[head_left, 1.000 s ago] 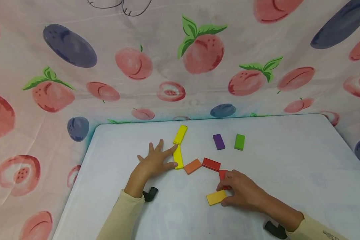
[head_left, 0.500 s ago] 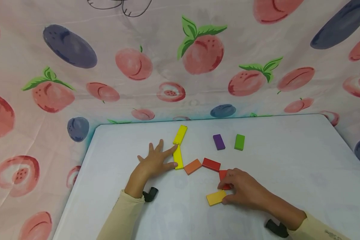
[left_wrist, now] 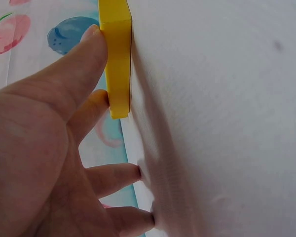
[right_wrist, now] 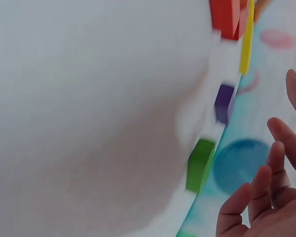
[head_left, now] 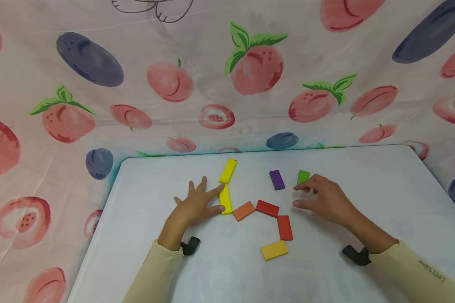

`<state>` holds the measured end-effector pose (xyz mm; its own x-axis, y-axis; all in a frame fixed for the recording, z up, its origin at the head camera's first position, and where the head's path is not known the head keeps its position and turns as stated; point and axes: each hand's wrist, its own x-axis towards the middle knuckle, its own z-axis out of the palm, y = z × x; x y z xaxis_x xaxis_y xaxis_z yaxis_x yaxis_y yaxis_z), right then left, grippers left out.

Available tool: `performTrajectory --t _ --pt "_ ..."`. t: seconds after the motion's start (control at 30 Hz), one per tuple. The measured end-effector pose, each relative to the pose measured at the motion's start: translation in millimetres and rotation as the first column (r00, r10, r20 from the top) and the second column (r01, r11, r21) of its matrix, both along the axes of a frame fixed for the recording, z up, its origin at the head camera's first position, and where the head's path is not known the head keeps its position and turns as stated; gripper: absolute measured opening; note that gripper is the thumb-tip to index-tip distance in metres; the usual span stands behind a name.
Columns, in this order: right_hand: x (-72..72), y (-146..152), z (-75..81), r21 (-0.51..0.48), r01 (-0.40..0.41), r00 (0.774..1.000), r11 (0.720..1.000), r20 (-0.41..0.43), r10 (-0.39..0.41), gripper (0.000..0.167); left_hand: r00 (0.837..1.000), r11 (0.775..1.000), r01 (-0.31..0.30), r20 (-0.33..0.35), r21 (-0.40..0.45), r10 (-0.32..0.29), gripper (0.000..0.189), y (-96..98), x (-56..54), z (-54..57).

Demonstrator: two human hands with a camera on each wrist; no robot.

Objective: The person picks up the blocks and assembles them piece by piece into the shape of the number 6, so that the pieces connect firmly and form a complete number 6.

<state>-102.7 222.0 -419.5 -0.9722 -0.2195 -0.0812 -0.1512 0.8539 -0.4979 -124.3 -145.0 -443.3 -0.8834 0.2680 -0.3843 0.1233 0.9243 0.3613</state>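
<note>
My left hand (head_left: 193, 206) rests with spread fingers at the nearer yellow block (head_left: 225, 200). Thumb and index fingertips touch that yellow block (left_wrist: 119, 59) in the left wrist view. Above the board, my right hand (head_left: 327, 200) holds nothing; its fingers are loosely bent and partly cover the green block (head_left: 303, 175). In the right wrist view the green block (right_wrist: 201, 165) stands apart from the fingers. A bent row runs from the far yellow block (head_left: 228, 170) through an orange block (head_left: 244, 211) and two red blocks (head_left: 267, 208) to an amber-yellow block (head_left: 274, 250).
A purple block (head_left: 277, 180) lies left of the green one. Everything lies on a white tabletop (head_left: 383, 189), whose back edge meets a fruit-print cloth (head_left: 250, 118). Black camera mounts (head_left: 356, 255) sit at both wrists.
My right hand has left the red and amber-yellow blocks and moved up and to the right, over to the green block. The left hand and the blocks stay in place.
</note>
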Motion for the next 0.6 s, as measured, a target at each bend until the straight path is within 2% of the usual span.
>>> performTrajectory --t 0.2,0.6 --pt "-22.7 19.9 -4.8 0.015 0.057 0.998 0.998 -0.012 -0.057 0.055 1.0 1.0 -0.001 -0.002 -0.006 0.001 0.072 0.1 0.2 -1.3" --pt "-48.4 35.9 -18.9 0.029 0.044 0.999 0.999 0.008 -0.045 0.063 1.0 1.0 0.0 -0.002 -0.01 0.0 0.072 -0.1 0.1 -1.3"
